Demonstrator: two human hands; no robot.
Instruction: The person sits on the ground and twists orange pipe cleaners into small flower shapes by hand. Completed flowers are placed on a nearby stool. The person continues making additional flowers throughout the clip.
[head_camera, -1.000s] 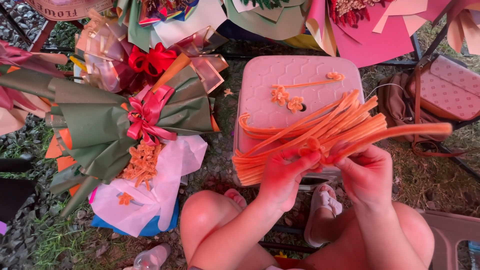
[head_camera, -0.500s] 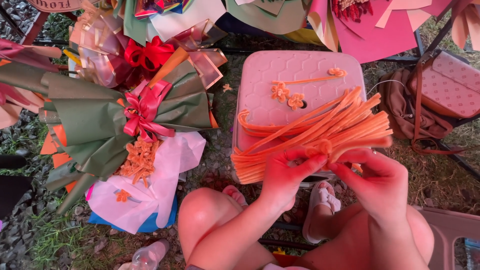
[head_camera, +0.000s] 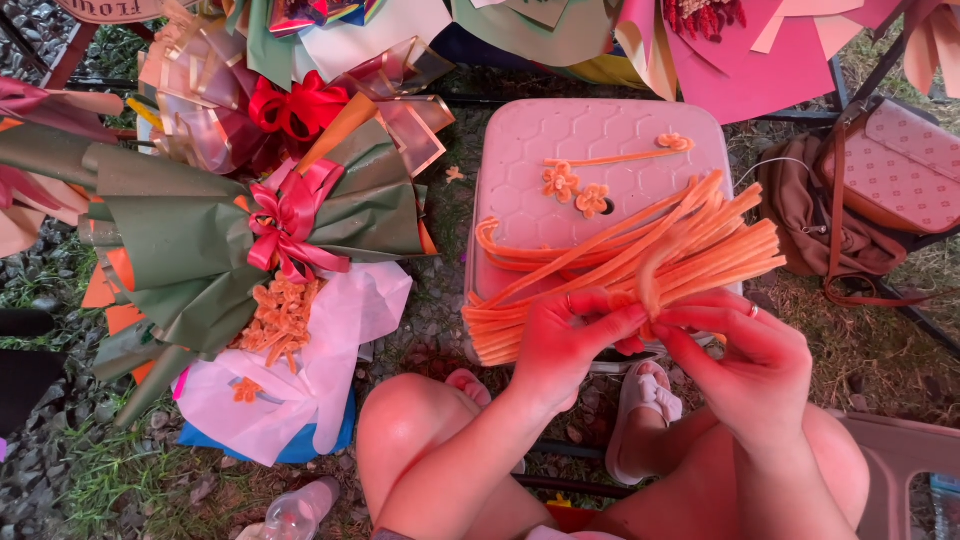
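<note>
Since earlier frame, long free end gone; both hands, left hand (head_camera: 562, 345) and right hand (head_camera: 745, 355), pinch orange pipe cleaner (head_camera: 648, 272), probably looping it. Keep bend tight.

The orange pipe cleaner (head_camera: 648, 272) I'm working is fuzzy and thin, bent into an arch that rises just above my fingertips. Behind it, the bundle of orange pipe cleaners (head_camera: 640, 265) lies fanned across the near edge of the pink stool (head_camera: 600, 135), tips spreading far right.
</note>
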